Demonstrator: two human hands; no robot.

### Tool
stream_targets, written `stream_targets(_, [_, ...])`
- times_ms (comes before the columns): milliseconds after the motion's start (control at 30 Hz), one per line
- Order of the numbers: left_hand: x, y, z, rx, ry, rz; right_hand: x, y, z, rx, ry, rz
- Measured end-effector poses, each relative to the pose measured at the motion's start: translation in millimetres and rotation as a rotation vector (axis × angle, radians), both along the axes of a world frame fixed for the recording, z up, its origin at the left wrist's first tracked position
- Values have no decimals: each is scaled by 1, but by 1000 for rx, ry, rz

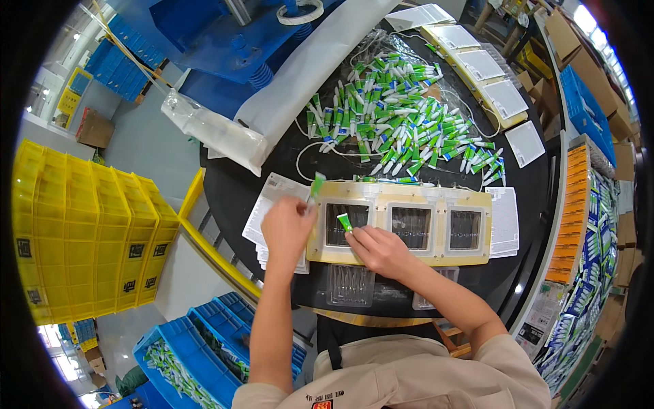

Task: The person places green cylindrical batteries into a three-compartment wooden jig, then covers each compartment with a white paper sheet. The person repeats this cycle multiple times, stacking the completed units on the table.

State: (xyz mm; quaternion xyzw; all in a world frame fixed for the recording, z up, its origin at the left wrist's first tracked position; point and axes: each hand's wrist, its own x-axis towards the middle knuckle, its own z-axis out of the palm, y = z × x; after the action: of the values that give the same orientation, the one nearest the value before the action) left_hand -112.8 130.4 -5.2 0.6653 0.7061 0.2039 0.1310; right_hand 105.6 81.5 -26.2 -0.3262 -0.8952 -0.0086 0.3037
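My left hand [289, 226] is closed on a small green-and-white tube [318, 184], which is held up and blurred by motion. In my right hand [383, 252] the fingers pinch another tube [345, 221] by its lower end, over the left window of a cream-yellow frame [379, 191]. This frame has three windows, each with a clear plastic tray of moulded slots in it; my right hand partly covers the left one. Behind the frame lies a large heap of the same tubes [398, 112]. A stack of white printed cards [272, 198] sits beside my left hand.
More cards [504, 221] lie right of the frame, and another card-topped frame [477, 68] stands far right. Clear trays [350, 286] rest at the near edge. A blue press [218, 37] rises far left. Yellow crates [95, 235] and blue bins [184, 365] stand left.
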Motion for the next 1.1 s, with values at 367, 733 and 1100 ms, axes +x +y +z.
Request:
stream_targets(367, [22,-54,-17,-115,-171,44,-25,7,-29,-153,-44,-27])
stream_targets(733, [17,-60,-16,189,-90,-263,20,127,-16,-340,239,-525])
stream_targets(1100, [16,-62,-46,88,29,-598,-5,194,-45,-482,-17,-804])
